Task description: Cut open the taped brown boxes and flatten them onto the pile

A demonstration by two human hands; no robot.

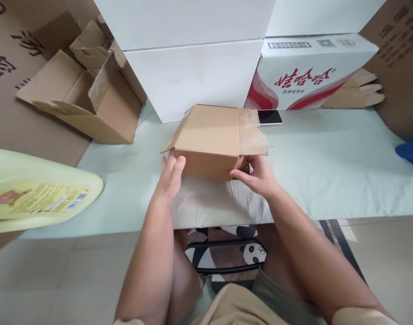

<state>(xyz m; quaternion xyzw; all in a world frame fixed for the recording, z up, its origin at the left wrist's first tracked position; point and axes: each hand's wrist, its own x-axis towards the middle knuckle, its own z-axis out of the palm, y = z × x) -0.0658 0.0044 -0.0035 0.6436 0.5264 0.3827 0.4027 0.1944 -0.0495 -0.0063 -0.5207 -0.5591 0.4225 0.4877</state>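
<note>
A small brown cardboard box rests on the pale green table cover, between my two hands. Its end flaps stick out to the left and right, the right one with a torn, whitish surface. My left hand grips the box's near left corner, thumb on the front face and fingers partly hidden behind the side. On the opposite corner, my right hand has its thumb against the front and its fingers at the right side under the flap. Behind that right flap, a dark-screened phone lies partly covered.
Large white cartons stand along the back, beside a white-and-red water carton. Open brown boxes stand at the left. A pale yellow bottle juts in from the left edge. Something blue shows at the right.
</note>
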